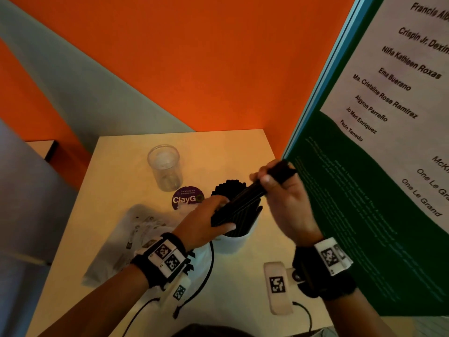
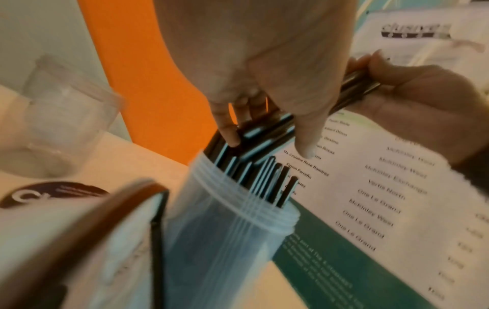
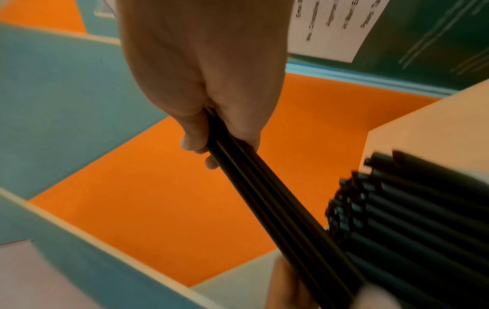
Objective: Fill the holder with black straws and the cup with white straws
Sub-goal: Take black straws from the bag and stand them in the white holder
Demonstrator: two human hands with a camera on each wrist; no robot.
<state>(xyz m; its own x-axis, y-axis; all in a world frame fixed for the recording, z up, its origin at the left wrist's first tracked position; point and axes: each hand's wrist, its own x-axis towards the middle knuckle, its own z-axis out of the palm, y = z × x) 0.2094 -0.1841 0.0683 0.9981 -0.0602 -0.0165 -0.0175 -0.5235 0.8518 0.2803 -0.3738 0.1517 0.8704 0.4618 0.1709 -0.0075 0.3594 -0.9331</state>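
Observation:
A bundle of black straws (image 1: pixel 243 200) slants over the white holder (image 1: pixel 233 244) in the middle of the table. My right hand (image 1: pixel 264 181) grips the bundle's upper end, and my left hand (image 1: pixel 222 212) pinches its lower end just above the holder's mouth. Several more black straws (image 1: pixel 230 187) stand in the holder. In the left wrist view my left hand (image 2: pixel 267 142) touches the straws at the top of the holder (image 2: pixel 227 230). The right wrist view shows my right hand (image 3: pixel 219 150) curled round the bundle (image 3: pixel 264 198). A clear cup (image 1: pixel 166 171) stands behind, with no straws showing in it.
A clear plastic bag (image 1: pixel 131 239) with white contents lies at the left of the table. A round purple sticker (image 1: pixel 187 198) sits between cup and holder. A white marker block (image 1: pixel 277 285) lies near the front edge. A green and white poster board (image 1: pixel 364 190) stands close on the right.

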